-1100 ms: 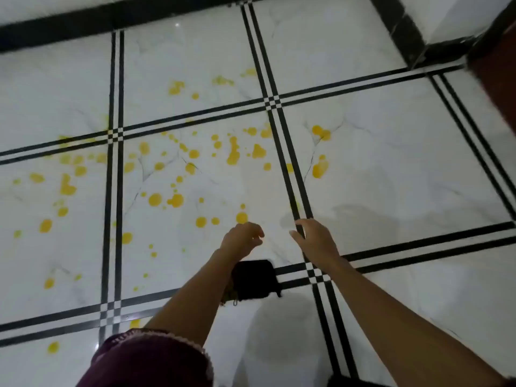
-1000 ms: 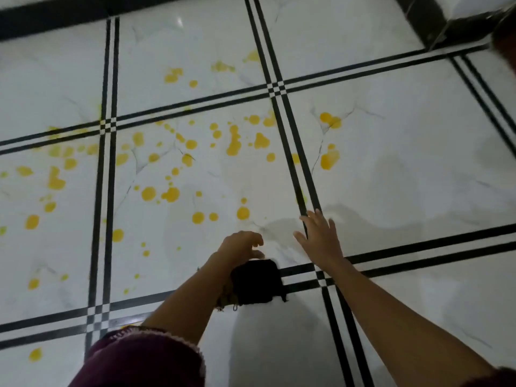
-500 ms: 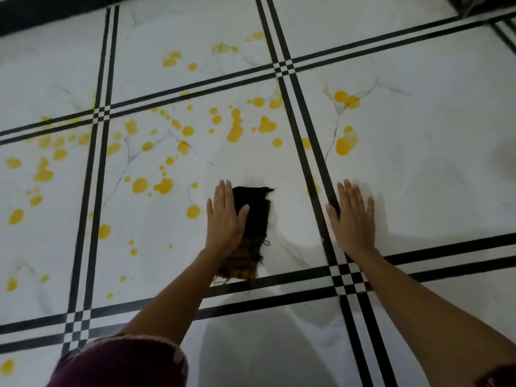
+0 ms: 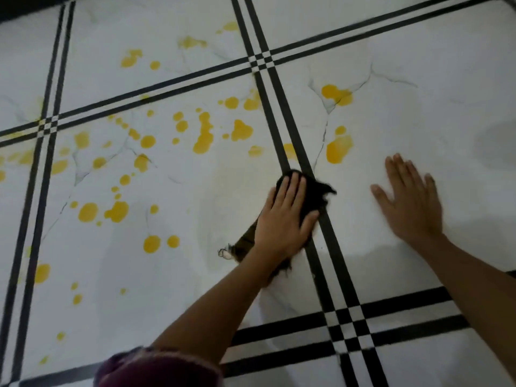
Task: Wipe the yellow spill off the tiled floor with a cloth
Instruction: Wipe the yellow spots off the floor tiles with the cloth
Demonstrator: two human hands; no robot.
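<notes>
Head view looks down on a white tiled floor (image 4: 418,65) crossed by black double lines. Left hand (image 4: 284,219) lies flat, fingers spread, pressing a dark cloth (image 4: 312,194) onto the floor where it overlaps a black line; the cloth's frayed end trails out near the wrist. Right hand (image 4: 410,202) rests open and flat on bare tile to the right, apart from the cloth. Yellow spill (image 4: 203,132) dots the tiles left of and beyond the cloth, with two larger blots (image 4: 337,149) just beyond it. A maroon sleeve (image 4: 156,367) shows at the near edge.
</notes>
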